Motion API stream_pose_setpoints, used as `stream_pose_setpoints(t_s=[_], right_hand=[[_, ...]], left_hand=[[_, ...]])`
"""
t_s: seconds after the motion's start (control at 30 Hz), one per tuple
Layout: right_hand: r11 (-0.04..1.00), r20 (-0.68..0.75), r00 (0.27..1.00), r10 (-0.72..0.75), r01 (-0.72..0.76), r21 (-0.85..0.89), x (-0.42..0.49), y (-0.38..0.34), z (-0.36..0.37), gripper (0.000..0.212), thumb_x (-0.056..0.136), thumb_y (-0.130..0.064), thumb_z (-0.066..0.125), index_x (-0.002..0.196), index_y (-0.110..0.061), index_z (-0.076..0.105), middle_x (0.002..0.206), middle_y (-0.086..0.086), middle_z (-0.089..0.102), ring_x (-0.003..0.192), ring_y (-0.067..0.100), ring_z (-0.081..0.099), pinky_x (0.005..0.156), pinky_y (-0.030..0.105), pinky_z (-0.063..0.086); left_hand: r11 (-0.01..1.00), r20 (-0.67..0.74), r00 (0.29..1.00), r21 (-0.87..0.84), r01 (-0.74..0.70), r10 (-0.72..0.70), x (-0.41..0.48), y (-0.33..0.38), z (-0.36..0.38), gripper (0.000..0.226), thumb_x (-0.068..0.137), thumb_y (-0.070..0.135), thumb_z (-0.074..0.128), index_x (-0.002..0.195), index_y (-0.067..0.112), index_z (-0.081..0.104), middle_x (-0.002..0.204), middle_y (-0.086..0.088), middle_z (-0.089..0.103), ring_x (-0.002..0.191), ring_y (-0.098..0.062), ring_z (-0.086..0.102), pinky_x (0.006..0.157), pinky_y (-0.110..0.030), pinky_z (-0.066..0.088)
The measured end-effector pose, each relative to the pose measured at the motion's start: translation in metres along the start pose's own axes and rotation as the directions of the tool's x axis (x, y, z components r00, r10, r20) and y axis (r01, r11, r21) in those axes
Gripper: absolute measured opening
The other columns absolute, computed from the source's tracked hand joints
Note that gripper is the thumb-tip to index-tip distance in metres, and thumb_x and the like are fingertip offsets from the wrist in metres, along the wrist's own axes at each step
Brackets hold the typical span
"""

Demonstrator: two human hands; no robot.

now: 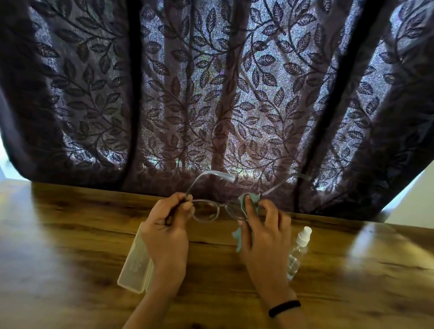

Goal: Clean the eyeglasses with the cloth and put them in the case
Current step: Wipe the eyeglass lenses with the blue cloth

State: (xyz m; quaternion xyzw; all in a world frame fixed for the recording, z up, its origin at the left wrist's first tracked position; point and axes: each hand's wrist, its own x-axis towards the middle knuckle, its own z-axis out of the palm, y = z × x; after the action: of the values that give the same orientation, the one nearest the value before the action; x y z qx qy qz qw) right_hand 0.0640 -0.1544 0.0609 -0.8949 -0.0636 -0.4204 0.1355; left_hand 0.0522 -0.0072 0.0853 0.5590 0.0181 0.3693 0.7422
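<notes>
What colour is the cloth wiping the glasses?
Light teal-blue, seen in the head view: the cloth pinched in the right hand.

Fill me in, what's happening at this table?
A person is cleaning eyeglasses held above a wooden table. The left hand grips the frame at one hinge, while the right hand pinches a light blue cloth over the other lens. A case lies on the table under the left wrist; whether it is open I can't tell. A spray bottle stands by the right hand.
</notes>
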Motion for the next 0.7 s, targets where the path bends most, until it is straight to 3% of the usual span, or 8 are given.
stream_pose_setpoints(t_s=[0.13, 0.27, 0.43, 0.53, 0.7], right_hand=[[0.992, -0.02, 1.0, 0.018, -0.015, 0.126, -0.002, -0.002, 0.0, 0.044, 0.079, -0.013, 0.068, 0.122, -0.011, 0.056, 0.113, 0.005, 0.051, 0.092, 0.016, 0.036, 0.073, 0.033, 0.047], [0.958, 0.016, 0.999, 0.047, -0.05, 0.281, -0.002, -0.004, 0.002, 0.043, 0.082, -0.007, 0.064, 0.124, -0.015, 0.056, 0.112, 0.004, 0.045, 0.097, 0.014, 0.036, 0.078, 0.038, 0.05], [0.901, 0.051, 0.999, 0.01, -0.031, 0.433, -0.001, -0.01, 0.001, 0.051, 0.082, -0.003, 0.064, 0.124, -0.028, 0.053, 0.107, 0.005, 0.049, 0.097, 0.006, 0.033, 0.082, 0.015, 0.035], [0.922, 0.059, 0.998, -0.02, -0.005, 0.387, -0.001, -0.009, 0.0, 0.047, 0.082, -0.007, 0.065, 0.124, -0.028, 0.054, 0.108, 0.007, 0.051, 0.097, 0.008, 0.034, 0.082, 0.018, 0.037], [0.978, 0.068, 0.998, 0.018, -0.031, 0.205, -0.003, -0.008, -0.001, 0.049, 0.083, -0.011, 0.064, 0.13, -0.012, 0.048, 0.109, 0.011, 0.053, 0.096, 0.019, 0.044, 0.078, 0.034, 0.051]], left_hand=[[0.997, -0.015, 1.0, -0.074, 0.023, -0.025, -0.001, 0.0, 0.003, 0.034, 0.077, -0.011, 0.059, 0.08, 0.023, 0.067, 0.077, 0.005, 0.068, 0.075, -0.004, 0.066, 0.067, -0.017, 0.054], [0.995, -0.012, 0.999, -0.093, 0.032, -0.033, 0.0, -0.001, 0.003, 0.037, 0.077, -0.012, 0.059, 0.079, 0.024, 0.067, 0.08, 0.0, 0.067, 0.076, -0.003, 0.066, 0.067, -0.015, 0.053], [0.997, -0.007, 0.999, -0.073, 0.033, -0.033, 0.004, -0.005, 0.002, 0.038, 0.078, -0.009, 0.06, 0.079, 0.029, 0.068, 0.081, 0.001, 0.068, 0.078, -0.006, 0.066, 0.07, -0.017, 0.053], [0.997, -0.008, 0.999, -0.072, 0.038, -0.039, 0.005, -0.006, 0.002, 0.042, 0.078, -0.01, 0.06, 0.077, 0.031, 0.069, 0.076, 0.007, 0.07, 0.076, -0.005, 0.066, 0.067, -0.015, 0.052], [0.998, 0.002, 1.0, -0.055, 0.026, -0.026, 0.004, -0.007, 0.0, 0.04, 0.077, -0.008, 0.062, 0.078, 0.032, 0.069, 0.074, 0.009, 0.071, 0.075, -0.009, 0.066, 0.07, -0.02, 0.055]])
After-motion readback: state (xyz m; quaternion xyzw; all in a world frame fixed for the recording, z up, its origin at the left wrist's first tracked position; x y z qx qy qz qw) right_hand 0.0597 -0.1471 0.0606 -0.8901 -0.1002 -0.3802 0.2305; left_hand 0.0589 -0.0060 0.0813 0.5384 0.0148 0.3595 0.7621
